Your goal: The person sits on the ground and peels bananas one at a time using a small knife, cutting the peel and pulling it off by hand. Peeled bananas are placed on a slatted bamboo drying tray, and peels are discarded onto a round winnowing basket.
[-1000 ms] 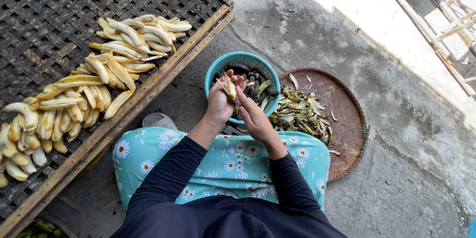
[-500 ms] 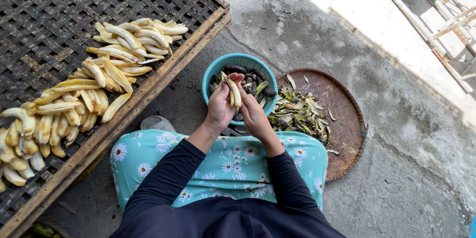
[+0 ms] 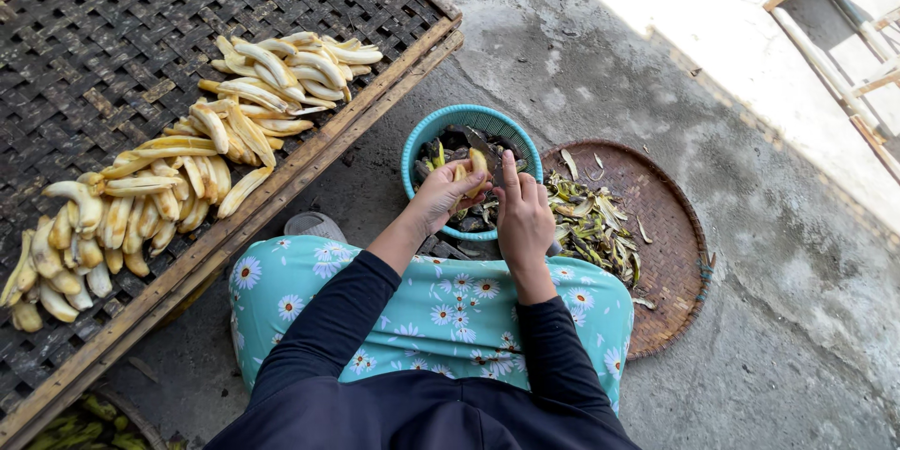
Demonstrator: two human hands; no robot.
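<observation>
From the head camera, the left hand grips a small peeled banana over the blue basket, while the right hand seems clenched on a knife, its blade close to the left fingers; a slip could cut them. No packages, labels or signs show.

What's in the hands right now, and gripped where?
Left hand holds a peeled banana by its lower end, over the blue basket. Right hand grips a knife by the handle, blade against the banana.
</observation>
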